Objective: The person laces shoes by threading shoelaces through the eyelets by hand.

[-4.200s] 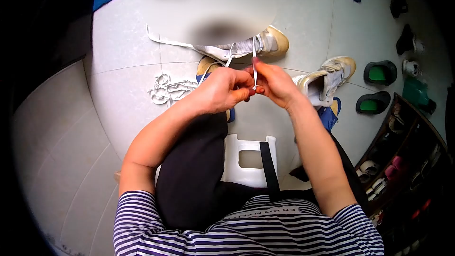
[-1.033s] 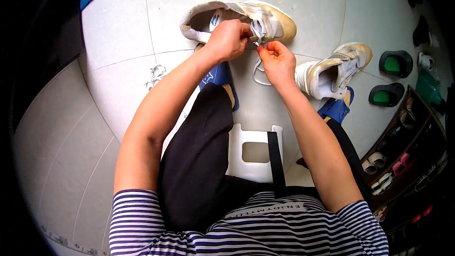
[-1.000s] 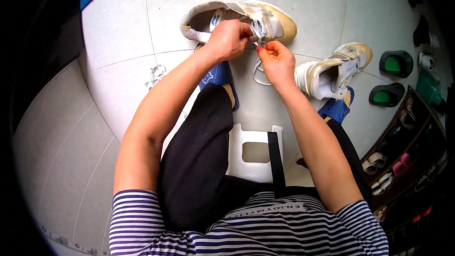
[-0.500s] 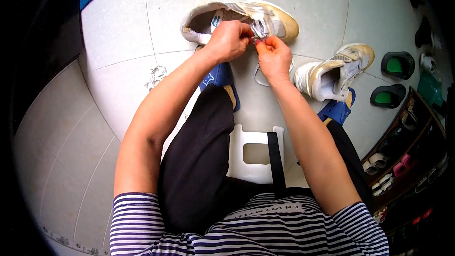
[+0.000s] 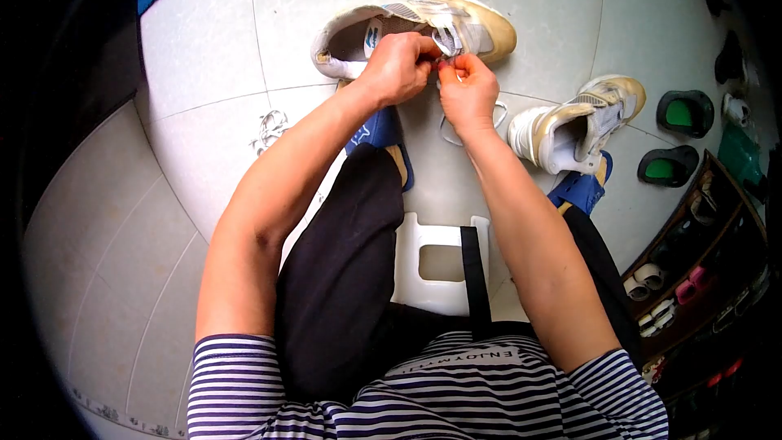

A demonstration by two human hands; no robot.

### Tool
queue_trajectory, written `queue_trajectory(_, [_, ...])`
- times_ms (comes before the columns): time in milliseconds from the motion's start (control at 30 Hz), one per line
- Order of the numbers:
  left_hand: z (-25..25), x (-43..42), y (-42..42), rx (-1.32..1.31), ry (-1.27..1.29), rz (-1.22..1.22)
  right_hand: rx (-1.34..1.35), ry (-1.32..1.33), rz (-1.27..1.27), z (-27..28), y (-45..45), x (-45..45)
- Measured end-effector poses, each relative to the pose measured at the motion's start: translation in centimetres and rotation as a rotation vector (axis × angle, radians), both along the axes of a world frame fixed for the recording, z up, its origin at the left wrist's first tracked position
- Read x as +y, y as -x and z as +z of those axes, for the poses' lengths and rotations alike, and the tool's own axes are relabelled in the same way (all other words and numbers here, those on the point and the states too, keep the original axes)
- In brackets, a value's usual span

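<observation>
Just beyond the left hand (image 5: 397,68) and right hand (image 5: 471,94) is a worn white-and-beige mesh sneaker (image 5: 472,26), its open collar reaching past the left hand, its toe past the right. The left hand grips its near side; the right pinches a thin white shoelace (image 5: 447,42), which loops out beneath.

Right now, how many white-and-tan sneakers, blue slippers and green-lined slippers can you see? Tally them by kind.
White-and-tan sneakers: 2
Blue slippers: 2
Green-lined slippers: 2
Total: 6
</observation>
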State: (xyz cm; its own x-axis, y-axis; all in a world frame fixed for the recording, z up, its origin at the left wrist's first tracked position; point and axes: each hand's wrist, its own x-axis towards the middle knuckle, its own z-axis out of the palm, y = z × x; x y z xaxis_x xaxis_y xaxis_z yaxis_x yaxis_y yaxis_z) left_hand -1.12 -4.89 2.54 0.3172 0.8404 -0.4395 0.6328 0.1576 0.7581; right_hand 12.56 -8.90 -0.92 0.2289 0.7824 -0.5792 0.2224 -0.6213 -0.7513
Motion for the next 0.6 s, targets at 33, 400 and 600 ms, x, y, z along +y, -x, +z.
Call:
queue_trajectory(33, [0.1,0.0,-0.1,-0.001,-0.007,0.001,-0.134,-0.199,0.131,0.0,-0.2,0.2])
queue_trajectory(400, [-0.9,0.1,0.1,-0.018,-0.004,0.077,0.199,0.204,-0.114,0.1,0.0,2.2])
queue_trajectory(600, [-1.5,0.5,0.1,-0.047,0.013,0.151,-0.47,-0.424,0.507,0.2,-0.6,3.3])
